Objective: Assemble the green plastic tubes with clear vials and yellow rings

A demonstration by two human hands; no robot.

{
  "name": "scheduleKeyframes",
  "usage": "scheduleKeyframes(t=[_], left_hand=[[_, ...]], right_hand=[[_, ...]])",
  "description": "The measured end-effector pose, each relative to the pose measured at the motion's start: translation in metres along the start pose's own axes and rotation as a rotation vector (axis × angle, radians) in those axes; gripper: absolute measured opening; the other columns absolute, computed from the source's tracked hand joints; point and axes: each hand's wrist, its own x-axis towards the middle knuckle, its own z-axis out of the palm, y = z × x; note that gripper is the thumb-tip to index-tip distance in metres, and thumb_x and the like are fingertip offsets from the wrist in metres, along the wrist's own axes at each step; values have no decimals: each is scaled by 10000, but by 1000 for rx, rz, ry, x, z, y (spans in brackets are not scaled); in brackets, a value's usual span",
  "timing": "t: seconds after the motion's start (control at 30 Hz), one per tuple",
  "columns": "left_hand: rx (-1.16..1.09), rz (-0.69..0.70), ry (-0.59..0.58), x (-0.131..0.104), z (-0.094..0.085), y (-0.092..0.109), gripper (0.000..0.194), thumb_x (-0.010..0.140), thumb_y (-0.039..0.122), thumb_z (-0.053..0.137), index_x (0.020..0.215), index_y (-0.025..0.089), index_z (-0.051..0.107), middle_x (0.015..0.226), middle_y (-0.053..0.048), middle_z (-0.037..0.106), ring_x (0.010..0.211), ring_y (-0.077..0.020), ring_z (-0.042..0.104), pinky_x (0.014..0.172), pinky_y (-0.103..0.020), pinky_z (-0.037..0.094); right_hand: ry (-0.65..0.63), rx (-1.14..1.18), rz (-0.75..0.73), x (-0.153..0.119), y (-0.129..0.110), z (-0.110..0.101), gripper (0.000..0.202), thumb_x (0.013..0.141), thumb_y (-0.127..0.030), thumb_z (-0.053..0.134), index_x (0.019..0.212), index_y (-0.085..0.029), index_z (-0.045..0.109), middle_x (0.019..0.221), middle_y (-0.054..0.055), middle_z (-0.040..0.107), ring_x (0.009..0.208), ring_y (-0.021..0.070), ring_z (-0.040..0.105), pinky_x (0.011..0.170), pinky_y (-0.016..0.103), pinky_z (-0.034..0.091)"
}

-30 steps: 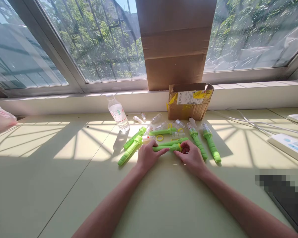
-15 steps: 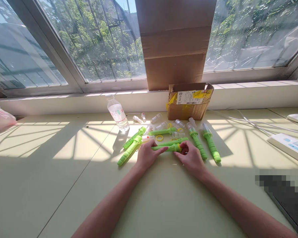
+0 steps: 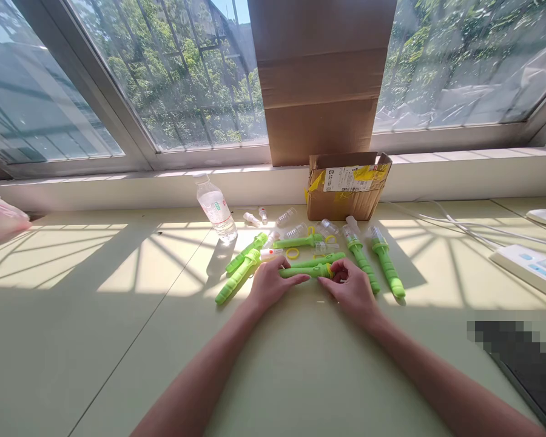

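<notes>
A green plastic handle (image 3: 308, 272) lies crosswise between my hands, low over the table. Its left part is gripped by my left hand (image 3: 273, 283), thumb along the near side. My right hand (image 3: 349, 290) pinches its right end, where a yellow ring (image 3: 330, 271) shows; the fingertips partly hide that end. Just behind it is another green handle (image 3: 316, 262). Two green handles with threaded ends, one of them a front handle (image 3: 237, 278), rest left of my left hand. Right of my right hand lie two ribbed green handles, a nearer one (image 3: 363, 267) and an outer one (image 3: 389, 267), with clear caps.
Behind my hands are loose clear caps (image 3: 295, 231), yellow rings (image 3: 292, 253) and small white parts (image 3: 252, 219). A water bottle (image 3: 217, 209) stands at left, a cardboard box (image 3: 346, 203) at the back. A power strip (image 3: 528, 267) with cables is at right.
My left thumb has shifted very slightly along the green handle. Both hands keep their hold, and the other things stay where they were.
</notes>
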Motion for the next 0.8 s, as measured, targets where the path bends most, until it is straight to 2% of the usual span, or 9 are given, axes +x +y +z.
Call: scheduleKeyframes(t=[0.13, 0.33, 0.5, 0.8], left_hand=[[-17, 10, -43, -1, -2, 0, 449, 578, 589, 698, 755, 210, 536, 620, 53, 533, 589, -120, 484, 552, -231, 352], [-59, 20, 10, -3, -2, -1, 425, 601, 573, 694, 667, 182, 543, 581, 52, 507, 565, -101, 445, 540, -224, 342], [-77, 17, 9, -4, -2, 0, 471, 613, 626, 661, 614, 164, 569, 555, 45, 485, 555, -92, 426, 527, -221, 323], [-82, -6, 3, -5, -2, 2, 482, 605, 639, 659, 619, 161, 604, 556, 38, 500, 562, -97, 440, 525, -224, 317]], right_hand=[[-7, 47, 18, 1, 3, 1, 305, 666, -430, 693, 781, -222, 501, 586, -30, 519, 519, 141, 487, 479, 263, 384], [-49, 0, 1, 0, -4, -2, 275, 689, -388, 668, 768, -228, 459, 587, -37, 511, 511, 135, 487, 479, 258, 381], [-86, -43, -7, 1, -6, -3, 280, 682, -331, 661, 812, -230, 436, 587, -52, 499, 530, 130, 485, 489, 247, 373], [-69, -59, 7, 1, -6, -1, 256, 681, -330, 650, 795, -224, 447, 582, -52, 488, 533, 122, 461, 493, 241, 362]])
